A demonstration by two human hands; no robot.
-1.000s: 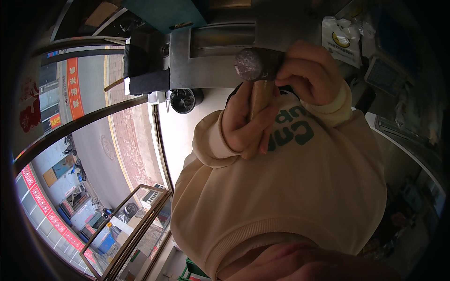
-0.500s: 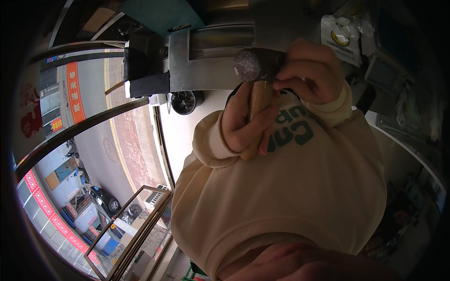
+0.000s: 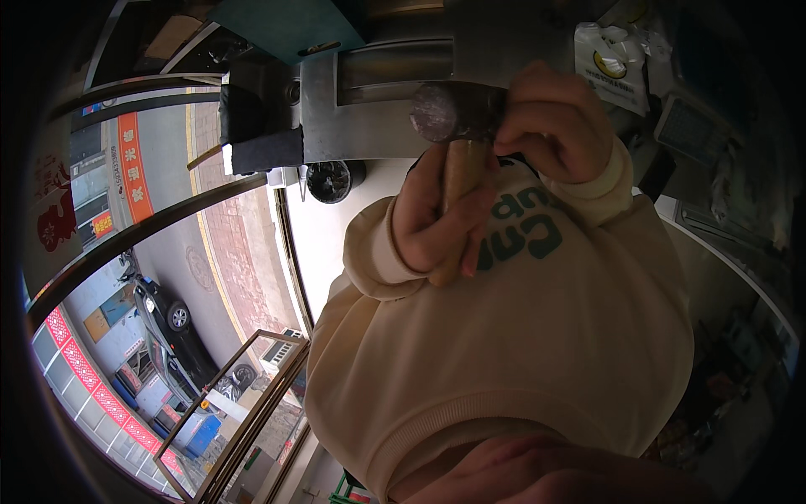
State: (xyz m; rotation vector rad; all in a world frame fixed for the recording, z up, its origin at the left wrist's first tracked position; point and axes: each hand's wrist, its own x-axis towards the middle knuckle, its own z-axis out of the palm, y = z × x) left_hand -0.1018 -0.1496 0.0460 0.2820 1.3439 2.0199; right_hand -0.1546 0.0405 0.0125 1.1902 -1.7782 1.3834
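In front of my chest is a mallet (image 3: 432, 112) with a thick, dark, rounded head and a pale wooden handle (image 3: 461, 172). My left hand (image 3: 437, 218) is wrapped round the handle, with its butt end showing below the fingers. My right hand (image 3: 561, 122) is closed at the right end of the mallet's head, fingers bent and pressed against it. That end of the head is hidden behind the fingers. The head's worn, whitish round face points left.
A metal counter (image 3: 361, 134) with a sunken tray (image 3: 395, 71) lies beyond the mallet. A white plastic bag (image 3: 611, 67) sits at the far right. Beside the counter stands a black bin (image 3: 329, 181). Along the left runs a framed window (image 3: 159, 214) onto a street.
The mallet and both hands have shifted very slightly, the head a little left and up; both grips stay the same. Outside, a black car has moved further along the street.
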